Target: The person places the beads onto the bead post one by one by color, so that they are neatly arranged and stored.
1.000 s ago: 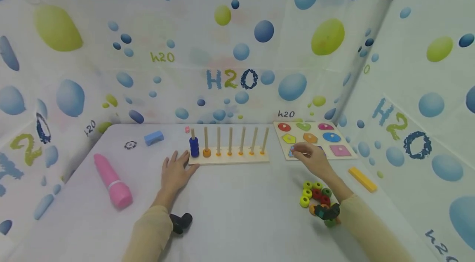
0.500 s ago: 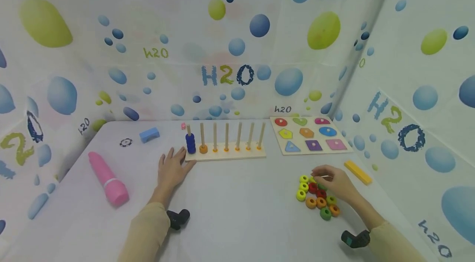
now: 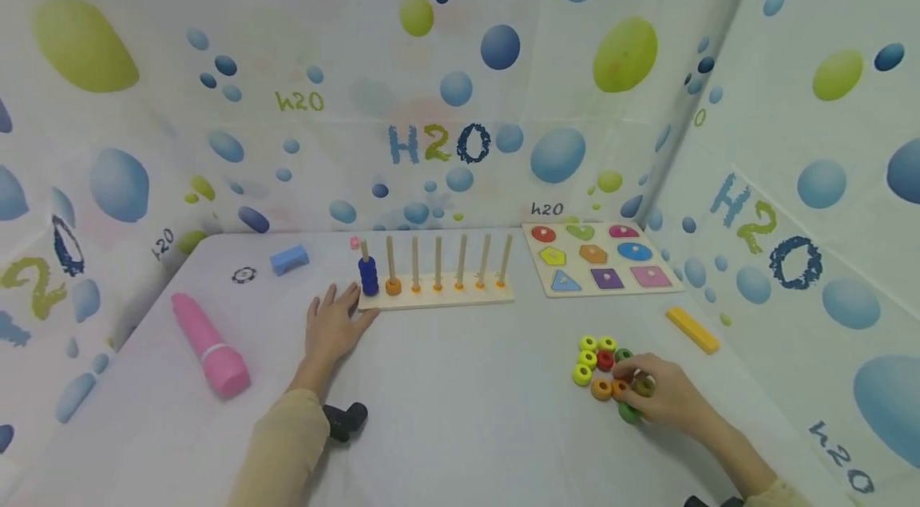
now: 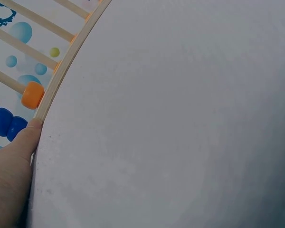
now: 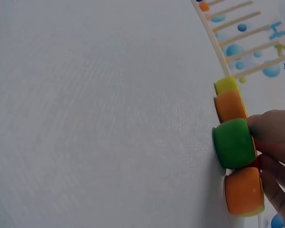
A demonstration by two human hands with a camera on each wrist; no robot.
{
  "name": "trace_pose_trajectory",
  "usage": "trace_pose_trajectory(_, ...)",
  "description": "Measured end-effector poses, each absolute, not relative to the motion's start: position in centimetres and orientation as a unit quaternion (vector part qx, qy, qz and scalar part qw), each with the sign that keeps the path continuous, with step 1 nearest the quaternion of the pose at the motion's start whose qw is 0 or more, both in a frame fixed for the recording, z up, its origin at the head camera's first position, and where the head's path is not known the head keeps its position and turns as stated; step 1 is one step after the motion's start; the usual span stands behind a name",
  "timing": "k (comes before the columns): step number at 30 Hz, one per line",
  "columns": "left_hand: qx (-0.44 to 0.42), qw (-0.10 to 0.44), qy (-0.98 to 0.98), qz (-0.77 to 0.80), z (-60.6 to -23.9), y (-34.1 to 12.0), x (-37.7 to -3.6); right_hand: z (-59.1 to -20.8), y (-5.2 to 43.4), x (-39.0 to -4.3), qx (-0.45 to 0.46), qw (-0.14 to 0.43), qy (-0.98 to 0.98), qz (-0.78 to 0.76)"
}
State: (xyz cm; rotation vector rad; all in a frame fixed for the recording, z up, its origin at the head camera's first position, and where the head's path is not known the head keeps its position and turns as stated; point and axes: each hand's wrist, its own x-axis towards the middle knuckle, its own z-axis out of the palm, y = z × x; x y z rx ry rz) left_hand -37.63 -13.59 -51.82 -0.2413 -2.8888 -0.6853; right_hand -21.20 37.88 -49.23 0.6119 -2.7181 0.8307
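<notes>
My left hand (image 3: pixel 334 331) lies on the table with fingers spread, its thumb touching the front left edge of the wooden peg stand (image 3: pixel 446 300). Blue beads (image 3: pixel 369 277) are stacked on the first peg and an orange bead (image 3: pixel 393 287) sits on the second; the other pegs are bare. My right hand (image 3: pixel 668 395) reaches into a group of loose beads, fingertips bent down among a green bead (image 5: pixel 235 143), an orange bead (image 5: pixel 244 191) and a partly hidden red one. I cannot tell whether it pinches one. Yellow beads (image 3: pixel 587 358) lie on the group's left side.
Behind the beads lies a shape puzzle board (image 3: pixel 618 293), with a yellow block (image 3: pixel 693 330) near its front right corner. At left are a pink wand-shaped object (image 3: pixel 212 347), a blue block (image 3: pixel 290 260) and a small pink piece (image 3: pixel 354 243). Patterned curtains enclose the table.
My right hand has moved from over the puzzle board back to the loose beads, then lower to the nearer ones. My left hand has stayed at the stand. The head view shifted slightly.
</notes>
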Motion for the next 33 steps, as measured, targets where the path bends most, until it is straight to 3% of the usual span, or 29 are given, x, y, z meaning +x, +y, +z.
trace_pose_trajectory(13, -0.077, 0.082, -0.967, -0.229, -52.1, -13.0, -37.6, -48.3, 37.9, -21.3, 0.187, 0.046, -0.952, 0.236)
trace_pose_trajectory(23, -0.075, 0.084, -0.966, -0.231, -52.2, -13.4, -37.7, -47.5, 37.2, -21.7, 0.158, 0.091, -0.939, 0.291)
trace_pose_trajectory(33, -0.074, 0.087, -0.966, -0.231, -52.0, -13.5, -37.4, -46.0, 32.9, -26.4, 0.223, 0.085, -0.903, 0.359)
